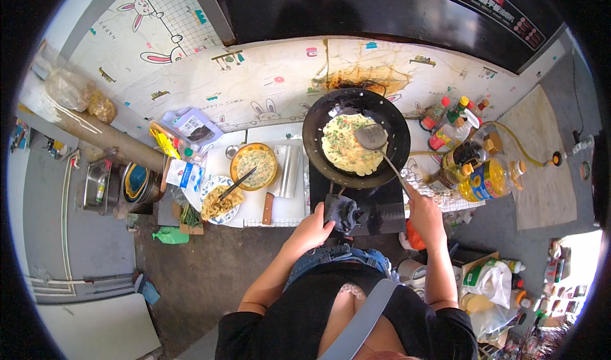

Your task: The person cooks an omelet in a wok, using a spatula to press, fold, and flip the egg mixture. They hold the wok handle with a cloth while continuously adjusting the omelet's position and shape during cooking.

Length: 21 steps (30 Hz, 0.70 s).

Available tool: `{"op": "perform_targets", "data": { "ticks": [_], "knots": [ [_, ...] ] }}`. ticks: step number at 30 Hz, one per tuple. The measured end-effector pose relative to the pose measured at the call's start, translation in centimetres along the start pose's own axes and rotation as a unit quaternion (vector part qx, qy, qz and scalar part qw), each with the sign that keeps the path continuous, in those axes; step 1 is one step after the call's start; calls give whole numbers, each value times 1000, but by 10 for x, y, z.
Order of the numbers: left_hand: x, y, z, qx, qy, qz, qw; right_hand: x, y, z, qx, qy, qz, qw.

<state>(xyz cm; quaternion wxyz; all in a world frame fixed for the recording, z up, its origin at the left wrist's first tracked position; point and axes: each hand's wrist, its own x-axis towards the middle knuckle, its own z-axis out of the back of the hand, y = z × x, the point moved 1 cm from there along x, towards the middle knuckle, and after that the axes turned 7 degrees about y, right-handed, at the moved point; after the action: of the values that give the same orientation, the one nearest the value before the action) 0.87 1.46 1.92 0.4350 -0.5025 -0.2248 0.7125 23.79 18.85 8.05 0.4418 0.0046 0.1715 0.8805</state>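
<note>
A black wok sits over the stove, holding a pale round pancake flecked with green and orange bits. My right hand grips the long handle of a metal spatula, whose blade lies over the pancake's right side. In my left hand is a dark cloth, bunched around the wok's handle, most of which it hides. To the left, a yellow bowl of speckled batter has dark chopsticks across it, near a patterned plate of browned pancakes.
A cleaver lies on the white cutting board between bowl and wok. Sauce bottles and a large oil jug crowd the counter's right side. A yellow hose curves behind them. The range hood overhangs the stove.
</note>
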Motion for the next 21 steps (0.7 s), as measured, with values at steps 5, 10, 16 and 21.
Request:
{"op": "perform_targets", "data": {
  "ticks": [5,10,16,21],
  "knots": [
    [1,4,-1,1,-4,-6,1000,2,3,4,2,11,-6,1000],
    [3,6,-2,10,-10,-9,1000,14,-9,-1,1,6,3,1000],
    [-3,-4,2,6,-7,-8,1000,13,0,14,46,-9,2,999],
    [3,10,-4,33,-18,-12,999,-2,1,9,16,-8,1,1000]
  ]
}}
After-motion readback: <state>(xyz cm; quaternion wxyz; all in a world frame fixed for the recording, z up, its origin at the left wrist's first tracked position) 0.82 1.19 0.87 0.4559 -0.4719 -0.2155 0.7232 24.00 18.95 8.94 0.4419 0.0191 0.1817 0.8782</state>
